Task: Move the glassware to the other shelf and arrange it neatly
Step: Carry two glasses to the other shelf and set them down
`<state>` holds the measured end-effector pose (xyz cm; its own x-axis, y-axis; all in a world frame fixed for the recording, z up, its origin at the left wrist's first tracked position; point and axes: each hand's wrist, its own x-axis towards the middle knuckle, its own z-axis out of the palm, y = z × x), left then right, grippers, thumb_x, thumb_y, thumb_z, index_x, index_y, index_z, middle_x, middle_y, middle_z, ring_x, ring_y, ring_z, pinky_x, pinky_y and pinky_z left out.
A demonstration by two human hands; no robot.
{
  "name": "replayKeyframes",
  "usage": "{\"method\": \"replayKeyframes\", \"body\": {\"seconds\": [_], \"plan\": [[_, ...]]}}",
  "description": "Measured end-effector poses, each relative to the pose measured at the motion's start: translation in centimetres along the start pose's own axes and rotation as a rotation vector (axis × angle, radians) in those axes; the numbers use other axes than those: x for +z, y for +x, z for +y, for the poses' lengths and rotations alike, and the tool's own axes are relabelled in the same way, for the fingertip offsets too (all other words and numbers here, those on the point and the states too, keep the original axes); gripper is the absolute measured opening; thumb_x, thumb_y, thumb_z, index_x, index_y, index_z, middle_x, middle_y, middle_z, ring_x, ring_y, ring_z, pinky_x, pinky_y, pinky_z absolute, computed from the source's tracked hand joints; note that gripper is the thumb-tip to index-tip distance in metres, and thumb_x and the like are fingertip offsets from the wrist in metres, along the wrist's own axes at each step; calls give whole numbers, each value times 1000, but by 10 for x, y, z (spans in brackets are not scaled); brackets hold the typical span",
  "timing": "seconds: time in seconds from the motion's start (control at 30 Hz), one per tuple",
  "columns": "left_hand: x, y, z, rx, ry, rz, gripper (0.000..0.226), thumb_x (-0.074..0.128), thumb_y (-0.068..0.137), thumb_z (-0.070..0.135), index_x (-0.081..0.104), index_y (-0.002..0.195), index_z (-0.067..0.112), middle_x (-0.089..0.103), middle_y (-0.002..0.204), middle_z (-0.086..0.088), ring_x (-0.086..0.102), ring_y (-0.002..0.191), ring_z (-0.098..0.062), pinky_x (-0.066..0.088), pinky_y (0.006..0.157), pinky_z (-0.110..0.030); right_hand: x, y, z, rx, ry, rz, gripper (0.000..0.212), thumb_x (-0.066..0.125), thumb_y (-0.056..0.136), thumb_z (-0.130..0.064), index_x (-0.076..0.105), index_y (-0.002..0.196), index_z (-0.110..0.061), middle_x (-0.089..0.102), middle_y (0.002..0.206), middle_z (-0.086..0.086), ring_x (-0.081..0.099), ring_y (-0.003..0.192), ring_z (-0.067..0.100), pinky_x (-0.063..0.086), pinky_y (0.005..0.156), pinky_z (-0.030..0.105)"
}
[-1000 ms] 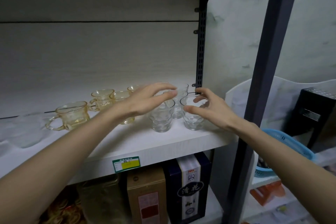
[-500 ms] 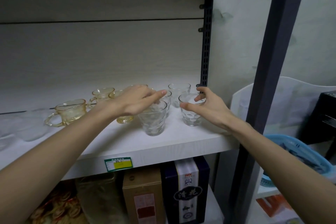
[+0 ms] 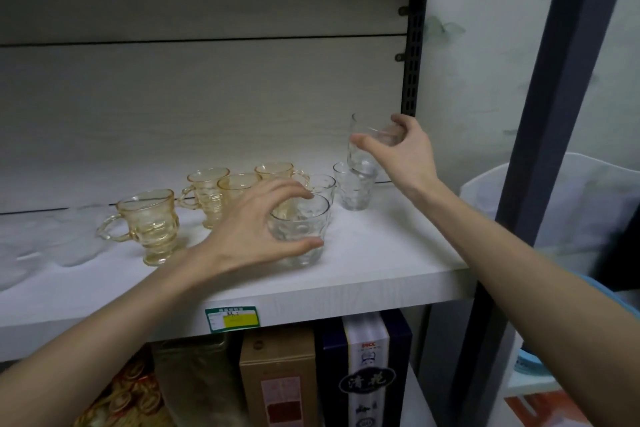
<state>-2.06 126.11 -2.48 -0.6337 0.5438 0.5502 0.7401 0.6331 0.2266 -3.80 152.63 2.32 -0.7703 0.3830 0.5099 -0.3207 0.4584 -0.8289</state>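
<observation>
Gripping dimpled tumbler (image 3: 300, 233), clear glass (image 3: 364, 127) — aloft

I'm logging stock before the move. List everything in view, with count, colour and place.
mugs: four, amber, with handles, left and middle of the shelf
front glass: one, clear, middle of the shelf
raised glass: one, clear, in the air above the right-hand standing glass
standing glasses: two, clear, one at the right, one behind the front glass
frosted glassware: count unclear, blurred, far left of the shelf
shelf: one, white
label: one, green and yellow, shelf's front edge
boxes: two, brown and dark blue with white, below the shelf
basket: one, blue, lower right, mostly hidden
post: one, dark, right
left hand: grips the front glass
right hand: holds the raised glass
</observation>
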Motion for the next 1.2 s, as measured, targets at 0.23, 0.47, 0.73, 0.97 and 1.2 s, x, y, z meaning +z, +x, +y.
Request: {"method": "replayKeyframes", "body": {"seconds": [0.23,0.47,0.73,0.97,1.2], "plan": [[11,-7,3,-44,-99,134,70,81,74,62,59,136,37,53,140,20,60,107,-1,55,89,-30,30,18,5,9,-18,-40,105,83,63,-65,44,148,-17,61,122,-8,59,112,13,47,102,32],[9,-11,9,-73,-262,252,72,85,68,49,62,135,33,53,132,15,59,111,-4,53,88,-27,38,25,13,77,-43,-96,99,86,69,-54,44,149,-12,61,125,-2,57,112,14,41,90,23],[-25,50,20,-155,-369,475,68,82,67,58,66,125,27,58,128,9,62,109,0,54,94,-26,36,18,33,149,-89,-214,101,89,70,-46,38,151,-14,58,132,0,55,122,19,44,80,19],[0,97,9,-230,-211,229,90,86,76,47,43,151,24,46,149,0,55,122,-12,48,106,-41,34,14,40,182,-72,-241,106,89,70,-47,34,154,-12,55,142,4,53,130,21,44,108,34],[22,90,-9,-257,-247,55,88,84,76,51,44,150,26,50,151,4,53,130,-15,47,107,-41,23,8,41,241,-12,-256,100,90,71,-35,36,153,-15,56,134,0,55,125,19,44,102,31]]}}
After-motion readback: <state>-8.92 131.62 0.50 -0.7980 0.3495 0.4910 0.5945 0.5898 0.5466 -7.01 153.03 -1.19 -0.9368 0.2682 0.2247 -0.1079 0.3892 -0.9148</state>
